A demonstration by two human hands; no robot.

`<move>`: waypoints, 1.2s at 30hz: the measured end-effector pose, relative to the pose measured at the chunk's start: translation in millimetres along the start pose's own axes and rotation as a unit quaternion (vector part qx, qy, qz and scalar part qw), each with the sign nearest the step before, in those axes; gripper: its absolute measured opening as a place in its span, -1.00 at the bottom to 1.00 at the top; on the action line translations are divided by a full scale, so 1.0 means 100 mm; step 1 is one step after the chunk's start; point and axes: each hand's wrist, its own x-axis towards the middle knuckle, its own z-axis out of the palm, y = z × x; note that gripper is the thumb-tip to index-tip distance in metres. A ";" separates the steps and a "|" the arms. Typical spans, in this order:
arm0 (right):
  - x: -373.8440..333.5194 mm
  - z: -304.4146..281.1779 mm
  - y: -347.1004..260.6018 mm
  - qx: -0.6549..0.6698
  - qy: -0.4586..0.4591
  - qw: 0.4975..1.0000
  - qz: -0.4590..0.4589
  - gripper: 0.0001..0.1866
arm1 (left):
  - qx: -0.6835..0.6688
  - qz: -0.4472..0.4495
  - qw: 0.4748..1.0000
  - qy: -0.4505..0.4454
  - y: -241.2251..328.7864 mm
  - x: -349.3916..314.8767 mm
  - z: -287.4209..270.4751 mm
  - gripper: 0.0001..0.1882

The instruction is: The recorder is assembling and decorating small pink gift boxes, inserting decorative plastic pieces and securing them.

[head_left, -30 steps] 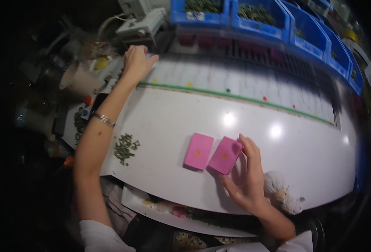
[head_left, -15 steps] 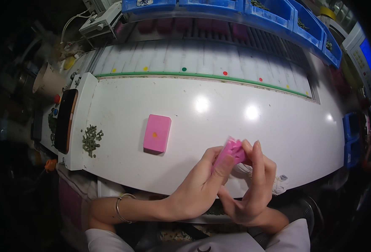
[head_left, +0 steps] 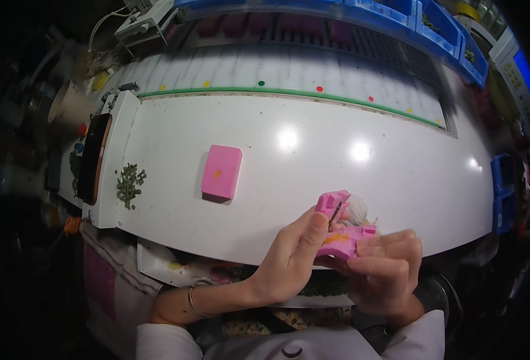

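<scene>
My left hand [head_left: 290, 255] grips the left side of a pink rubber mould [head_left: 352, 235], its thumb pressed on the upper flap. Fingers of my right hand [head_left: 391, 261] pinch the lower right edge. Between them the mould is bent apart, with an orange mark on its inner face and a thin dark piece [head_left: 336, 211] in the gap. I cannot make out that piece's full shape. Further left, a second pink mould [head_left: 222, 172] with a small orange spot lies closed on the white table. A white cloth-like bundle [head_left: 357, 210] shows partly behind the mould in my hands.
Small green pieces [head_left: 130, 185] lie in a loose pile at the table's left, near a phone [head_left: 99, 159]. A white slatted panel with a green edge strip [head_left: 289, 92] spans the back. Blue bins [head_left: 439, 30] stand at the far right, beside a machine with a blue screen [head_left: 523, 70].
The mould in my hands has been folded open, showing its inside. My right hand has moved right and down. The table and the resting mould appear slightly higher in view.
</scene>
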 end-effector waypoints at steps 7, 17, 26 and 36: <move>-0.09 0.07 -0.28 0.016 -0.141 0.987 -0.069 -0.68 | -0.167 -0.094 0.978 0.084 0.08 0.06 -0.02 -0.32; 0.29 0.14 -0.05 0.191 -0.051 0.944 0.265 -0.85 | 0.003 -0.065 0.998 0.012 0.14 -0.09 -0.08 -0.28; 0.35 0.08 -0.09 0.408 -0.018 0.788 0.460 -0.94 | 0.073 -0.072 0.994 0.023 0.18 -0.10 -0.13 -0.34; 0.31 0.06 0.05 0.330 -0.169 0.835 0.406 -0.94 | 0.084 -0.115 0.990 0.016 0.24 -0.08 -0.15 -0.38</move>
